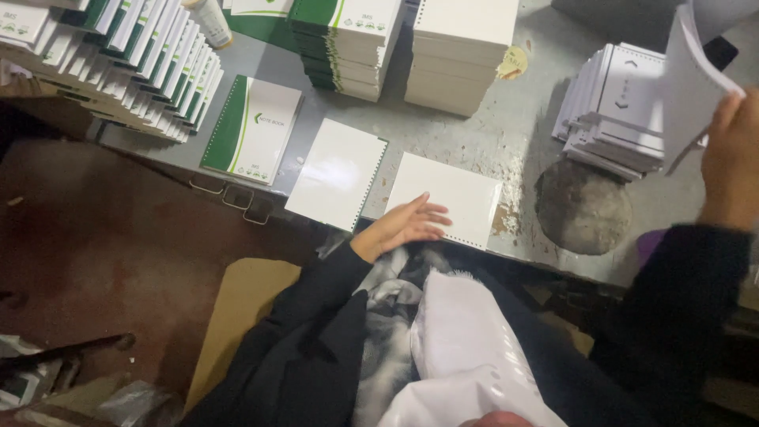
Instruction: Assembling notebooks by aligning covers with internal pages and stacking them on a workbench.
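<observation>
Head view: left hand (pixel 403 225) lies flat, released, on a white sheet (pixel 447 198); right hand (pixel 731 158) grasps lifted pages (pixel 692 79). Square edges, keeping punched holes aligned.

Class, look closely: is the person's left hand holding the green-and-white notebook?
No: the left hand rests flat on a plain white sheet; the green-and-white notebook lies apart.

Left hand (pixel 403 225) flat, fingers spread, right hand (pixel 731 158) raised (grip seemingly closed)

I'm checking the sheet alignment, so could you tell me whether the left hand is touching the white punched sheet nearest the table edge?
Touching. The head view shows the left hand lying flat with its fingers on the white punched sheet, no gap visible.
</observation>
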